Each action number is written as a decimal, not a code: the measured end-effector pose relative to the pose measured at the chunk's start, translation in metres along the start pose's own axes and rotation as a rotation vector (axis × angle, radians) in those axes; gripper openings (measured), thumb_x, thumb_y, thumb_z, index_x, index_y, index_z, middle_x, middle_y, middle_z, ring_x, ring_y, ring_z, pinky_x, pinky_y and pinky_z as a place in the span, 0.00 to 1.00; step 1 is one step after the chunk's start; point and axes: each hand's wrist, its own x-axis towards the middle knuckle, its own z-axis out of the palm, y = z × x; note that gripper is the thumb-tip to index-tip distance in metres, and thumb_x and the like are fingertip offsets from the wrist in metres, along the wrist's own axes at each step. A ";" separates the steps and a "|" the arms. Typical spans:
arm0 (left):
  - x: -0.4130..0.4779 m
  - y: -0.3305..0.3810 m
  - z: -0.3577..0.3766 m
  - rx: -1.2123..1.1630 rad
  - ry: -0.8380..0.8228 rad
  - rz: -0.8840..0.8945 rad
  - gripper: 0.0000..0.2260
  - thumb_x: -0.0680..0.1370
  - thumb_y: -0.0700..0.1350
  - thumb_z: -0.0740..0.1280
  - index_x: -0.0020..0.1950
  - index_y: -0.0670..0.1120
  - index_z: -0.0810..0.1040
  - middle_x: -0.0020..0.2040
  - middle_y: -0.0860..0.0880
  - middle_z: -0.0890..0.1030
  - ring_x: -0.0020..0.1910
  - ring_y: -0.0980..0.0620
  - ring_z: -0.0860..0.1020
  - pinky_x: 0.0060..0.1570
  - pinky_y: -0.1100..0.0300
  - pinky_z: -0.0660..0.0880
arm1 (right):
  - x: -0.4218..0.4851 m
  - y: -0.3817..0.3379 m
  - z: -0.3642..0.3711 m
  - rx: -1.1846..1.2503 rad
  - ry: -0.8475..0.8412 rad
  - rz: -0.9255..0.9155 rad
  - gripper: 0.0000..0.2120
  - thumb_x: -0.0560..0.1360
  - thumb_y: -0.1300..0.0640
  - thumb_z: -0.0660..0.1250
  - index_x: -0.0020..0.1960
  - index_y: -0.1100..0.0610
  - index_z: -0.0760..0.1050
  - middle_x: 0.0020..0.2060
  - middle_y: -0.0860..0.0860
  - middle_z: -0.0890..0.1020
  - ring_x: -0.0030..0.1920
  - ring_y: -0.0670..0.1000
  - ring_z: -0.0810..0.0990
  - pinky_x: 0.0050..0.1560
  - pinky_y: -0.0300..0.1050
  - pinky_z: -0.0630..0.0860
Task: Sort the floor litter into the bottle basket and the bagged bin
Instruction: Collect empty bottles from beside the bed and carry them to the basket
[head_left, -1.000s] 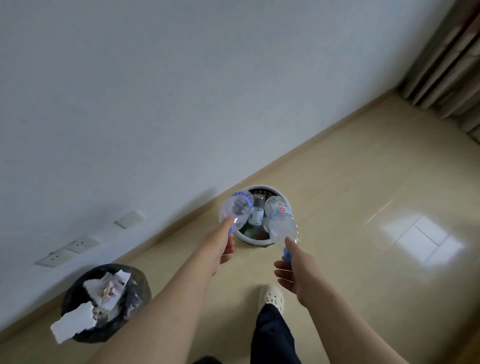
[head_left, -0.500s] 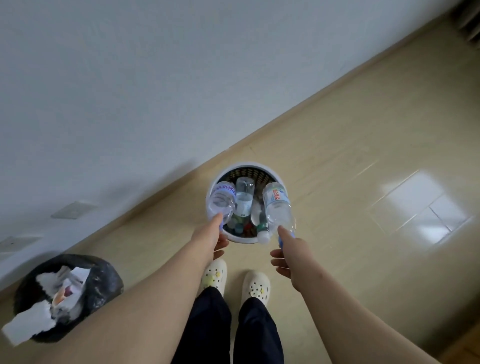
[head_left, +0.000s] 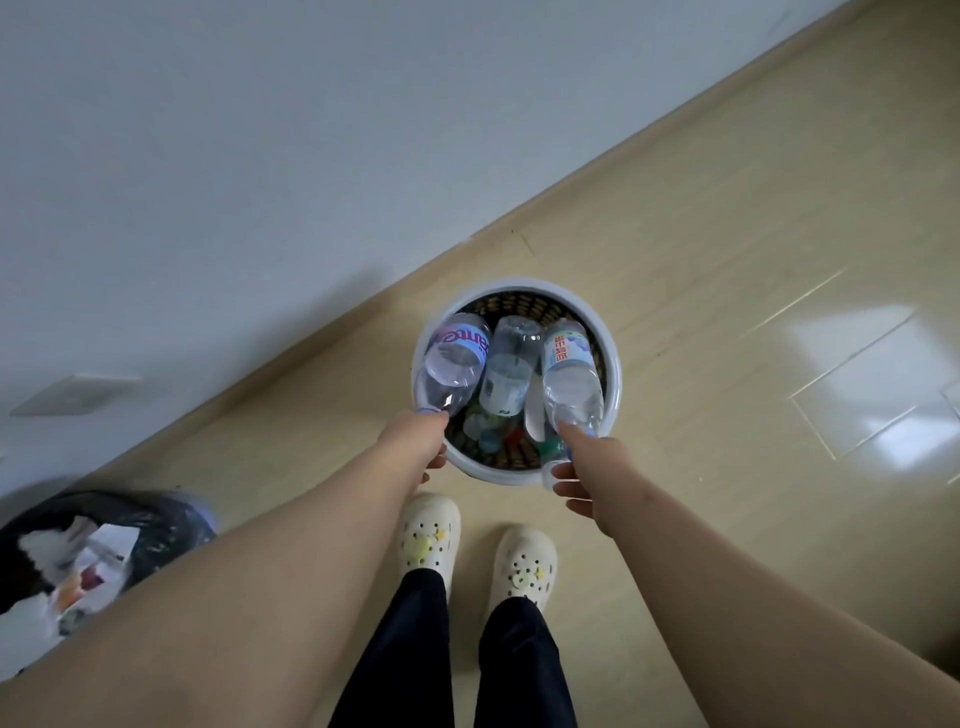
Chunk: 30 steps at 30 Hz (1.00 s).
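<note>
Left hand (head_left: 415, 441): fingers closed on the cap end of a purple-labelled bottle (head_left: 454, 358); most of the grip was hidden beneath the hand. The bottle pointed base-first over the near-left rim of the bottle basket (head_left: 614, 374).

Right hand (head_left: 592, 467): pinched the neck of a blue-labelled bottle (head_left: 571, 374), with the remaining fingers (head_left: 571, 486) curled below. This bottle pointed base-first over the basket's right half.

Basket contents: one clear bottle (head_left: 511, 364) lay between the two held ones, above further bottles and caps.

Surroundings: the basket stood on a tan floor (head_left: 727, 260) near the wall. Cream shoes (head_left: 428, 535) stood just before it. The bagged bin (head_left: 171, 519), holding paper scraps (head_left: 104, 545), stood well apart at lower left.
</note>
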 end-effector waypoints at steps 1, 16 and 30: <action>0.005 0.000 0.002 0.025 0.004 -0.008 0.08 0.80 0.48 0.58 0.53 0.44 0.70 0.38 0.48 0.74 0.31 0.52 0.72 0.40 0.58 0.68 | 0.004 -0.001 0.002 0.002 0.002 -0.005 0.15 0.78 0.48 0.61 0.52 0.60 0.70 0.35 0.52 0.75 0.31 0.49 0.72 0.34 0.42 0.68; -0.001 -0.014 0.018 0.142 -0.103 -0.035 0.26 0.75 0.44 0.62 0.72 0.46 0.60 0.59 0.45 0.79 0.60 0.47 0.75 0.46 0.56 0.65 | 0.000 0.020 0.012 -0.039 0.033 -0.007 0.21 0.76 0.59 0.64 0.67 0.61 0.63 0.41 0.53 0.68 0.34 0.48 0.66 0.46 0.48 0.69; -0.132 -0.027 -0.024 -0.007 -0.008 0.240 0.07 0.79 0.42 0.58 0.40 0.47 0.69 0.34 0.49 0.71 0.38 0.47 0.72 0.39 0.60 0.66 | -0.122 0.029 -0.017 -0.186 0.077 -0.262 0.14 0.76 0.58 0.62 0.60 0.63 0.71 0.40 0.53 0.69 0.33 0.48 0.66 0.43 0.46 0.68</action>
